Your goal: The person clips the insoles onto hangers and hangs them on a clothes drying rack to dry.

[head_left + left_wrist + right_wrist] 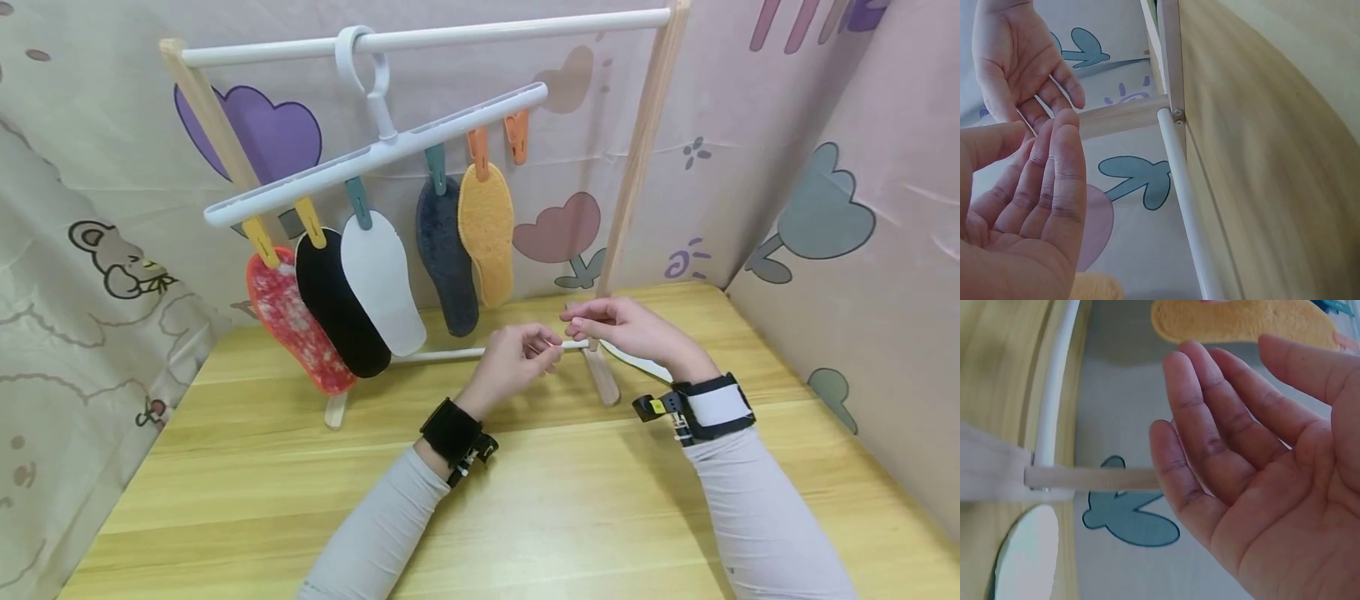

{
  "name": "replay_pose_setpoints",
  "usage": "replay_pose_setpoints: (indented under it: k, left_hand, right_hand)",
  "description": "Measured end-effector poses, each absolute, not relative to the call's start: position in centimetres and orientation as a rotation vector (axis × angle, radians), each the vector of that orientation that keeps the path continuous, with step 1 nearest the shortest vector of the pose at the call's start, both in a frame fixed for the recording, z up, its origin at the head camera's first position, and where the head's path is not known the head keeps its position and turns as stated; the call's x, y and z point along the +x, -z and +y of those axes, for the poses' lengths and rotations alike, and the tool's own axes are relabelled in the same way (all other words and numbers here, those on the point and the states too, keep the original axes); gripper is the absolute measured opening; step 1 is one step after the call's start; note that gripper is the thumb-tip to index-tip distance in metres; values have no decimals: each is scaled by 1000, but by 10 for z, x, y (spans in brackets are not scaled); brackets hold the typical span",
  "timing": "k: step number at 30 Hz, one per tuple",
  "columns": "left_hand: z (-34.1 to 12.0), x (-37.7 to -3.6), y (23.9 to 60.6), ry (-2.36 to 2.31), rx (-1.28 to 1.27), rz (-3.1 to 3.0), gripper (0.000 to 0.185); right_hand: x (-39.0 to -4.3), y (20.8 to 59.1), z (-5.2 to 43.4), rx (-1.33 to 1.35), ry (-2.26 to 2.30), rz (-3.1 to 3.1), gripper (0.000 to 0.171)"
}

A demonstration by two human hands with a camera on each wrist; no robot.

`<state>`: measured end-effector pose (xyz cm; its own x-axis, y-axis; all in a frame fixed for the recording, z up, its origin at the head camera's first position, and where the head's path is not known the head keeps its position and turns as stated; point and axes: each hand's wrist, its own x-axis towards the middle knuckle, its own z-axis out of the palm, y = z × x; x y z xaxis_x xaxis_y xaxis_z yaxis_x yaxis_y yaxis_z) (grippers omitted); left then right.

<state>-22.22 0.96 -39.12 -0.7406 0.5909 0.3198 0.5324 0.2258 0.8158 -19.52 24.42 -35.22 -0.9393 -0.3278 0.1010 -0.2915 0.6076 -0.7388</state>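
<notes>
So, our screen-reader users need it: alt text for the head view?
Two bare hands, left hand and right hand, meet empty above a yellow wooden table. Behind hangs a white plastic clip hanger holding five insoles on a wooden drying rack.

Under my fingers lies a pale wooden table (247, 500) with long grain. Beyond my fingertips and out to either side hang cartoon-printed curtains (847, 167), cream and pink with hearts, tulips and a little mouse, all evenly and softly lit.
</notes>
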Motion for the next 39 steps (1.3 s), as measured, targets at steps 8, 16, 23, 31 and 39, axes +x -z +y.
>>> replay_pose_setpoints:
  k: [8, 16, 23, 31, 39]
  left_hand:
    - [15, -219, 397, -1570, 1097, 2357, 9]
    - [18, -214, 399, -1532, 1055, 2362, 9]
    - [20, -211, 401, -1472, 1017, 2378, 11]
    - [21, -211, 404, -1421, 1040, 2423, 10]
    - [25, -209, 406, -1372, 1048, 2483, 11]
  right_hand:
    - [-195, 353, 265, -521, 1258, 2753, 36]
    - [-193, 349, 288, -444, 1171, 2778, 39]
    - [-195, 353, 306, -357, 1071, 2834, 41]
    - [-199, 360, 321, -204, 963, 2915, 44]
    - [-207, 374, 335, -26, 783, 2921, 65]
